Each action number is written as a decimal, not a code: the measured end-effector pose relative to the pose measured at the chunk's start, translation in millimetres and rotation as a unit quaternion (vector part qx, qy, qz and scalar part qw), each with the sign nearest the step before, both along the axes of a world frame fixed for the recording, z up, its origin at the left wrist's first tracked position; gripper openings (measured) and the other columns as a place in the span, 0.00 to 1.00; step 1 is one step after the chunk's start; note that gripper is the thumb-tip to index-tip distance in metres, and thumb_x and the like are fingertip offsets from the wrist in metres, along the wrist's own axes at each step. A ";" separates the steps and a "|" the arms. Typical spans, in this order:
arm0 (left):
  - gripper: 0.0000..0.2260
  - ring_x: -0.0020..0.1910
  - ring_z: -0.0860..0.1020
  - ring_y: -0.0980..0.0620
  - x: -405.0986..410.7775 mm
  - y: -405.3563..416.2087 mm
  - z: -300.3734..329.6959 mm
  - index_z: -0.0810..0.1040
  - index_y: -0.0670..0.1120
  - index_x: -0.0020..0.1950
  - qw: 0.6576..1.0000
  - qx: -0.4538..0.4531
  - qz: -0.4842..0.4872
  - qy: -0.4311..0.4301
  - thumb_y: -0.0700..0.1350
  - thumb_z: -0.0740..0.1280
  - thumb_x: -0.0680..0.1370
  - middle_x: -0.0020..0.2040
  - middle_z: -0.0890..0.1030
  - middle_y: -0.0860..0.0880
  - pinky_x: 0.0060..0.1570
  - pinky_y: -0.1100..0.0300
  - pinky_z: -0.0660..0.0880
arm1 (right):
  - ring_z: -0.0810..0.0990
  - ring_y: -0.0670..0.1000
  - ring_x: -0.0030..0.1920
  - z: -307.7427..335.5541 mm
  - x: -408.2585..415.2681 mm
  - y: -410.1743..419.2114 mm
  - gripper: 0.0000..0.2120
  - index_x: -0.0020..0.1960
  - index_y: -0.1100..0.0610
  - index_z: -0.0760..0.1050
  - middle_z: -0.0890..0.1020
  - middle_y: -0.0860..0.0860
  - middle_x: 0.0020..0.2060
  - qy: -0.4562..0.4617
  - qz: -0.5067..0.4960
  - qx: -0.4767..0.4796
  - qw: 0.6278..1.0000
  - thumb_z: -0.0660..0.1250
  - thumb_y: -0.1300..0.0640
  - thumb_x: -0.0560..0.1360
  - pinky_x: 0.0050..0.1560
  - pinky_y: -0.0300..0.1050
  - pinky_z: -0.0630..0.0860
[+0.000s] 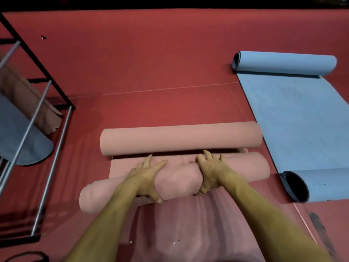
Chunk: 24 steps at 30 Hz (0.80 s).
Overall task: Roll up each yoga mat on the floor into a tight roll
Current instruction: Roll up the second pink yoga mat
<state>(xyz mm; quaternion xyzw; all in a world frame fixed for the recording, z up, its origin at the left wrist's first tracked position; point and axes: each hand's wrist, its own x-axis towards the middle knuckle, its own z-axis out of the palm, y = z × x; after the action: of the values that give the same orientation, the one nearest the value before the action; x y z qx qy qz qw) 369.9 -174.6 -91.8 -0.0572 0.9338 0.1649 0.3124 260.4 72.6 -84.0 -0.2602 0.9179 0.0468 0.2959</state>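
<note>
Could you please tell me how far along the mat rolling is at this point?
Nothing on the floor looks finished. In hand: both hands, left and right, press the pink mat's near roll toward its curled far end; only a short flat strip remains. Left: the blue mat, flat with both ends curled.

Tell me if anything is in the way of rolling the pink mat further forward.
Yes. The pink mat's far end is curled into its own roll just ahead of the near roll that the left hand and right hand grip.
</note>
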 end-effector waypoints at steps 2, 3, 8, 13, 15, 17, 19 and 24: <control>0.60 0.74 0.63 0.43 -1.6 3.1 -2.9 0.53 0.68 0.78 0.999 0.000 -0.025 0.043 0.61 0.81 0.51 0.75 0.59 0.49 0.69 0.45 0.68 | 0.56 0.63 0.80 1.5 -1.3 1.6 0.60 0.73 0.50 0.60 0.50 0.61 0.81 -0.008 0.004 -0.008 1.000 0.84 0.33 0.49 0.75 0.75 0.52; 0.55 0.69 0.67 0.45 -2.3 5.1 -3.7 0.56 0.66 0.75 0.998 -0.006 -0.033 0.059 0.59 0.81 0.52 0.68 0.63 0.51 0.63 0.47 0.71 | 0.57 0.63 0.79 1.6 -2.9 2.6 0.59 0.72 0.49 0.61 0.51 0.60 0.80 -0.006 0.005 -0.015 1.000 0.84 0.33 0.49 0.75 0.75 0.53; 0.48 0.61 0.68 0.47 0.0 24.2 -10.7 0.64 0.59 0.68 0.993 -0.026 0.001 0.116 0.69 0.79 0.53 0.60 0.67 0.53 0.56 0.50 0.68 | 0.66 0.56 0.60 -4.2 -11.2 11.5 0.55 0.72 0.38 0.69 0.64 0.50 0.59 0.022 0.010 -0.055 0.998 0.81 0.31 0.47 0.68 0.55 0.70; 0.49 0.63 0.67 0.48 -8.3 26.2 -11.1 0.69 0.60 0.70 0.990 -0.063 0.011 0.129 0.73 0.77 0.53 0.62 0.69 0.53 0.61 0.48 0.68 | 0.69 0.54 0.61 0.0 -26.3 8.0 0.62 0.76 0.40 0.66 0.69 0.49 0.59 0.002 0.021 -0.049 0.999 0.79 0.26 0.45 0.66 0.52 0.72; 0.50 0.64 0.69 0.49 -12.8 21.6 -9.4 0.68 0.61 0.74 0.991 -0.063 0.004 0.116 0.74 0.76 0.54 0.63 0.71 0.54 0.63 0.47 0.69 | 0.72 0.55 0.63 0.6 -29.3 7.1 0.59 0.73 0.45 0.67 0.73 0.49 0.62 -0.005 0.005 -0.060 0.998 0.82 0.28 0.46 0.66 0.52 0.71; 0.50 0.65 0.70 0.49 -15.6 19.6 -7.1 0.67 0.62 0.74 0.992 -0.053 0.011 0.115 0.75 0.76 0.54 0.64 0.74 0.54 0.64 0.46 0.69 | 0.75 0.55 0.63 0.5 -30.3 7.4 0.54 0.68 0.47 0.68 0.76 0.48 0.62 -0.006 -0.005 -0.069 0.998 0.82 0.29 0.48 0.66 0.51 0.68; 0.48 0.65 0.72 0.49 -17.1 19.8 -4.8 0.67 0.62 0.72 0.992 -0.046 0.021 0.115 0.74 0.77 0.55 0.64 0.75 0.55 0.63 0.46 0.70 | 0.75 0.55 0.64 1.7 -30.0 7.6 0.52 0.68 0.47 0.69 0.77 0.47 0.63 -0.004 -0.001 -0.062 0.998 0.80 0.27 0.50 0.67 0.52 0.66; 0.46 0.72 0.68 0.47 -16.6 16.5 -4.9 0.67 0.62 0.76 0.995 -0.024 0.030 0.095 0.72 0.76 0.60 0.72 0.71 0.53 0.68 0.43 0.67 | 0.49 0.59 0.83 -0.3 -28.6 10.9 0.60 0.83 0.43 0.58 0.54 0.54 0.84 -0.004 0.023 -0.038 0.999 0.76 0.24 0.58 0.81 0.62 0.47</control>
<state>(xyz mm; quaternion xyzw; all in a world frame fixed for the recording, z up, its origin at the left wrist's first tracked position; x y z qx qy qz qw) 353.2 -158.1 -96.7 -0.0766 0.9608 0.1569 0.2156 231.8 83.5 -84.3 -0.2919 0.9117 0.0178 0.2887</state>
